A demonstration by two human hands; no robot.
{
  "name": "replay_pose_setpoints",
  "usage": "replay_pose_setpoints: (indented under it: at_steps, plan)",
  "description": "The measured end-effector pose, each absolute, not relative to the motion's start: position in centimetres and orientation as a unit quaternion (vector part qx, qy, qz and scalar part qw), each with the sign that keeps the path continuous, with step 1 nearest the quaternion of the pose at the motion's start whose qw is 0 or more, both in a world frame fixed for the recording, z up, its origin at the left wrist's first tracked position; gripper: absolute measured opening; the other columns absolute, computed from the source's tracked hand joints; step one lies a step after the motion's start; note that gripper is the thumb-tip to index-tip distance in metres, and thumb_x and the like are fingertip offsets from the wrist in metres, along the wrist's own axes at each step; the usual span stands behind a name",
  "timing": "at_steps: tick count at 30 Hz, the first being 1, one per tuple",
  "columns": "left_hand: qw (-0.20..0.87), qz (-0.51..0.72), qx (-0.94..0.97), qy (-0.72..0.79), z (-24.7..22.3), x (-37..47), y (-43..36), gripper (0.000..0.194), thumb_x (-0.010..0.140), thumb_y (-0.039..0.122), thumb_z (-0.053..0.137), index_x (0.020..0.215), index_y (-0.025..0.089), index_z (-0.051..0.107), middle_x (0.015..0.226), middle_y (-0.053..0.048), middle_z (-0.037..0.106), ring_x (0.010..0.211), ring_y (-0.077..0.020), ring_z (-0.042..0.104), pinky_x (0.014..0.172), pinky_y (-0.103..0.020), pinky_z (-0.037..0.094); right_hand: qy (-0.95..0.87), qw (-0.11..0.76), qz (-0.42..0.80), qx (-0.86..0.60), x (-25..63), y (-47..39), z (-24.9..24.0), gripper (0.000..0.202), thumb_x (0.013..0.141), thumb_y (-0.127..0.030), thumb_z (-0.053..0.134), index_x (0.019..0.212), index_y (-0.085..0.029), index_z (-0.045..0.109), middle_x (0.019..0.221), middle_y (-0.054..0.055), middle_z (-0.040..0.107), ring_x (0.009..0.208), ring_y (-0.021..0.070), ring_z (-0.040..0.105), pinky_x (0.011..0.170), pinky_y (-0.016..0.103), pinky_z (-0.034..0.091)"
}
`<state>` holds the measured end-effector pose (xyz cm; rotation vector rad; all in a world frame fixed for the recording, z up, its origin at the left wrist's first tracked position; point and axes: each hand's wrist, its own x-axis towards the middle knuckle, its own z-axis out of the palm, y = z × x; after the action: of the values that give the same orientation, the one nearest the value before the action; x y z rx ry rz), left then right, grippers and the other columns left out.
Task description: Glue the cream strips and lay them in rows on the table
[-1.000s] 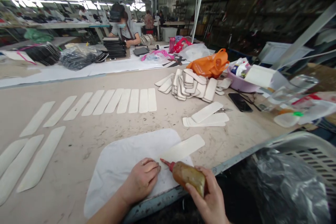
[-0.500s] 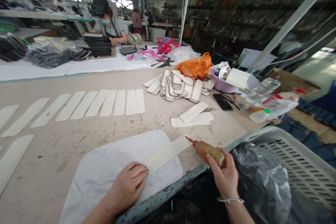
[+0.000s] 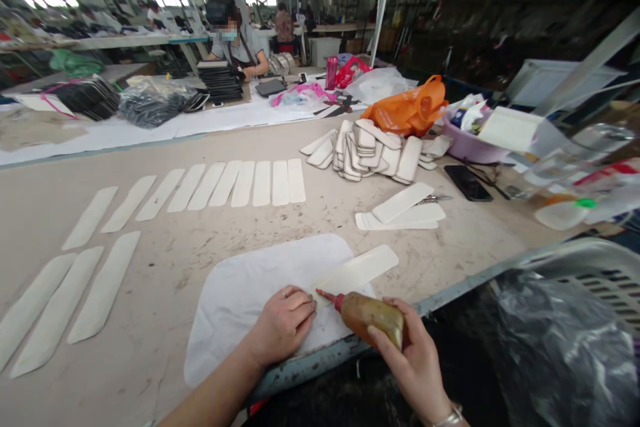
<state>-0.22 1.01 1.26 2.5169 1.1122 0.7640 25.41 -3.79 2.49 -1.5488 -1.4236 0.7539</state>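
A white strip (image 3: 363,268) lies slanted over a white cloth-like sheet (image 3: 240,293) near the table's front edge. My left hand (image 3: 285,321) rests at the strip's near-left end with its fingers curled together; its fingertips are hidden, so what they pinch cannot be made out. In my right hand (image 3: 413,353) is a squeeze bottle (image 3: 373,317) of brownish liquid, tilted to the left. Its red nozzle tip meets the strip close to my left fingers.
Several white strips (image 3: 243,183) lie in rows at the left. Behind the sheet are loose strips (image 3: 405,215), a pile of dark-edged pieces (image 3: 367,150), an orange bag (image 3: 407,107) and a phone (image 3: 467,183). A grey basket (image 3: 590,257) stands at the right. A person (image 3: 237,43) works across the table.
The bottle's tip has moved from the strip's far right end to its near-left end. My left hand stays by that end. The whole view has shifted to the left.
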Motion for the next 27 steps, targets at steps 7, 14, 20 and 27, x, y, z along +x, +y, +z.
replay_pose_setpoints:
  at_steps: [7,14,20,27]
  plan:
    - [0.137,0.268,0.875,0.379,0.7,-0.3,1.1,0.019,0.086,0.012,0.053,0.098,0.018,0.066,0.089,-0.005,0.067,0.085,-0.0162,0.059,0.081,-0.035,0.051,-0.592,0.405,0.275,-0.640,26.4,-5.5,3.1,0.044,0.078,-0.041,0.066,0.116,-0.025,0.049,0.108,0.007,0.060,0.093,0.0237,0.061,0.081,0.038,0.053]
    - [0.136,0.280,0.872,0.378,0.8,-0.3,1.1,0.018,0.086,0.012,0.054,0.098,0.018,0.066,0.092,-0.005,0.067,0.087,-0.0170,0.057,0.081,-0.035,0.051,-0.560,0.421,0.209,-0.682,29.7,-4.9,3.3,0.044,0.076,-0.044,0.067,0.113,-0.025,0.052,0.107,0.006,0.061,0.093,0.0238,0.061,0.082,0.038,0.051]
    - [0.137,0.296,0.870,0.371,0.8,-0.2,1.3,0.017,0.085,0.010,0.055,0.096,0.018,0.066,0.090,-0.005,0.067,0.086,-0.0175,0.057,0.079,-0.034,0.052,-0.512,0.448,0.057,-0.730,34.0,-2.2,3.4,0.046,0.073,-0.050,0.067,0.108,-0.023,0.056,0.100,0.006,0.062,0.089,0.0253,0.060,0.083,0.041,0.049]
    - [0.127,0.297,0.872,0.368,0.7,-0.1,1.3,0.019,0.084,0.010,0.055,0.097,0.018,0.066,0.088,-0.005,0.066,0.085,-0.0173,0.057,0.079,-0.034,0.052,-0.508,0.499,0.137,-0.688,31.7,-2.6,2.8,0.045,0.076,-0.043,0.067,0.114,-0.023,0.051,0.105,0.008,0.061,0.092,0.0251,0.060,0.083,0.042,0.051]
